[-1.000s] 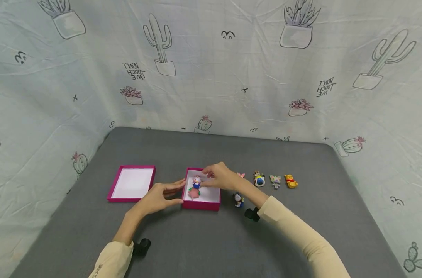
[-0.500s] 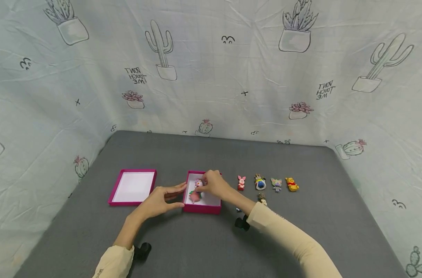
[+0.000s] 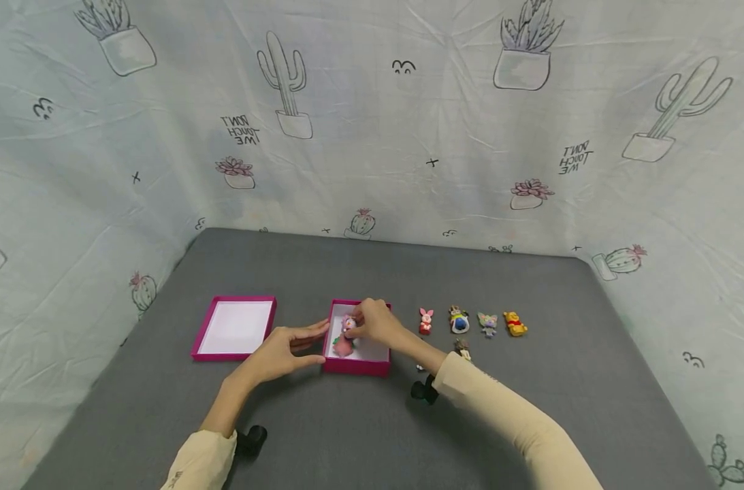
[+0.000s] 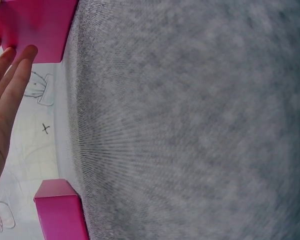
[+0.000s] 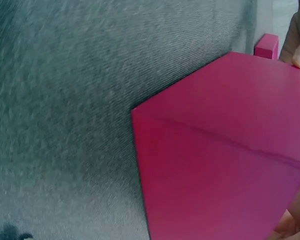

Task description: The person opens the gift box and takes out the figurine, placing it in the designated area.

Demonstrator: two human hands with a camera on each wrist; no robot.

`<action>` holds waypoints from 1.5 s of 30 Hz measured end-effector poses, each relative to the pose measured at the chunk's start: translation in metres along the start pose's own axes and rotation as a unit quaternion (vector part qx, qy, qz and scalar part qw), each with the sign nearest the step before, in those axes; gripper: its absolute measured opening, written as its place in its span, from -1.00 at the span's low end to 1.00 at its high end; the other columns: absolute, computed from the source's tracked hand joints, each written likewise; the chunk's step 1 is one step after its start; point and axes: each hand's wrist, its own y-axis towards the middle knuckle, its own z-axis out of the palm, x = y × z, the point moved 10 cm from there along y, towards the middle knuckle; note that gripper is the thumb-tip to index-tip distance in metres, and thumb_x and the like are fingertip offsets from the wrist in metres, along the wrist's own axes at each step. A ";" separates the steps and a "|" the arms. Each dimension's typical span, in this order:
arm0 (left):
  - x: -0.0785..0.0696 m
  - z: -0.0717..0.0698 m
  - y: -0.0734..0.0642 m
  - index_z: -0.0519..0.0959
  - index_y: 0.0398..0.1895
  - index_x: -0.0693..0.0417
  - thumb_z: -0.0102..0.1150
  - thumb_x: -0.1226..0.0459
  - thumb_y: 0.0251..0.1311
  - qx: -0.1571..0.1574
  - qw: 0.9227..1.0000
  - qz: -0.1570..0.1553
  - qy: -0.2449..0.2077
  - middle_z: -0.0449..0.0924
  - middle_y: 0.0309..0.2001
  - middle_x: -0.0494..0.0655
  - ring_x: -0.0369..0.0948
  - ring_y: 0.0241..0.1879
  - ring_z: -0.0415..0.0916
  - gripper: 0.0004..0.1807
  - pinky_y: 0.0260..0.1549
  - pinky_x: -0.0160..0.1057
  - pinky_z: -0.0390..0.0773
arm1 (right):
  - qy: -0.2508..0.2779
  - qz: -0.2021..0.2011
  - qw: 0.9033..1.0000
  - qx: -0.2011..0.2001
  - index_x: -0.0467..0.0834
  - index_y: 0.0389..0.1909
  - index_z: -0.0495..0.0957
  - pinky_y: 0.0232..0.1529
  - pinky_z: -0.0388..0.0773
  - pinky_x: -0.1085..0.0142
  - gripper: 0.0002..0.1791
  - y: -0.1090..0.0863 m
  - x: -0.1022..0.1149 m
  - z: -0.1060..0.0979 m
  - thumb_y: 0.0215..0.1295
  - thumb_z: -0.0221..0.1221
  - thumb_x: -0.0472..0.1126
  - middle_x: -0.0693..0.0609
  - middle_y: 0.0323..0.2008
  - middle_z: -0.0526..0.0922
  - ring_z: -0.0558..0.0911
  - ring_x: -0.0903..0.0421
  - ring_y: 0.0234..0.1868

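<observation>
An open magenta box with a white inside stands mid-table. In it lie a small figurine with a purple-pink head and a pink figure with green bits. My right hand reaches over the box and pinches the purple-headed figurine, its fingers covering part of it. My left hand touches the box's left side with straight fingers, the thumb at the front corner. The left wrist view shows fingertips against the magenta wall. In the right wrist view the box hides most of the right hand.
Left of the box lies the magenta lid, white inside up. To the right sit a pink-eared figurine, a figurine with a blue middle, a grey-green cat-like one and a yellow bear in red. Another figurine sits nearer the right sleeve.
My right hand has moved slightly left and closed its fingers on the figurine, which now shows its purple-pink head instead of blue. My left hand stays at the box's side.
</observation>
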 end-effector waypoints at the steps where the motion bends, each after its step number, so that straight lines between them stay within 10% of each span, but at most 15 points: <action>1: -0.001 0.000 0.001 0.39 0.32 0.14 0.42 0.27 0.04 0.001 1.000 0.002 0.004 0.29 0.35 0.04 -0.07 0.23 0.39 -0.28 0.08 -0.14 0.49 | -0.004 0.004 1.000 0.002 -0.41 -0.21 0.65 -0.38 0.61 0.33 -0.70 0.000 -0.001 0.000 0.11 0.39 -0.27 -0.19 -0.29 0.71 0.64 0.08 -0.34; 14: -0.006 0.002 0.006 0.40 0.31 0.14 0.42 0.29 0.04 0.002 1.000 -0.002 0.003 0.29 0.34 0.07 -0.07 0.24 0.38 -0.29 0.08 -0.14 0.49 | -0.055 -0.019 0.998 0.032 -0.27 -0.13 0.64 -0.33 0.52 0.39 -0.65 0.000 -0.001 0.003 0.10 0.40 -0.17 -0.07 -0.18 0.70 0.53 0.16 -0.33; 26: -0.011 0.002 0.013 0.41 0.31 0.13 0.42 0.25 0.04 0.004 1.000 0.007 0.000 0.31 0.34 0.06 -0.07 0.23 0.39 -0.29 0.07 -0.15 0.50 | 0.052 -0.055 0.994 0.073 -0.33 0.02 0.56 -0.20 0.66 0.36 -0.48 -0.002 -0.003 -0.009 0.01 0.44 -0.26 -0.12 -0.11 0.67 0.69 0.03 -0.14; 36: -0.012 0.002 0.012 0.39 0.32 0.15 0.42 0.19 0.04 0.008 1.000 -0.001 0.013 0.29 0.35 0.08 -0.05 0.24 0.37 -0.26 0.07 -0.16 0.50 | 0.171 -0.121 0.977 0.041 -0.28 0.05 0.56 -0.12 0.64 0.37 -0.48 -0.014 -0.006 -0.022 0.01 0.43 -0.27 -0.09 -0.10 0.57 0.67 0.17 -0.19; 45: -0.008 0.000 0.004 0.39 0.32 0.15 0.42 0.15 0.04 0.003 0.999 -0.017 0.032 0.31 0.33 0.07 -0.04 0.22 0.40 -0.25 0.06 -0.15 0.51 | 0.167 -0.153 0.974 0.001 -0.34 0.02 0.59 -0.15 0.66 0.28 -0.44 -0.031 0.000 -0.044 -0.07 0.48 -0.31 -0.18 0.01 0.57 0.66 0.02 -0.18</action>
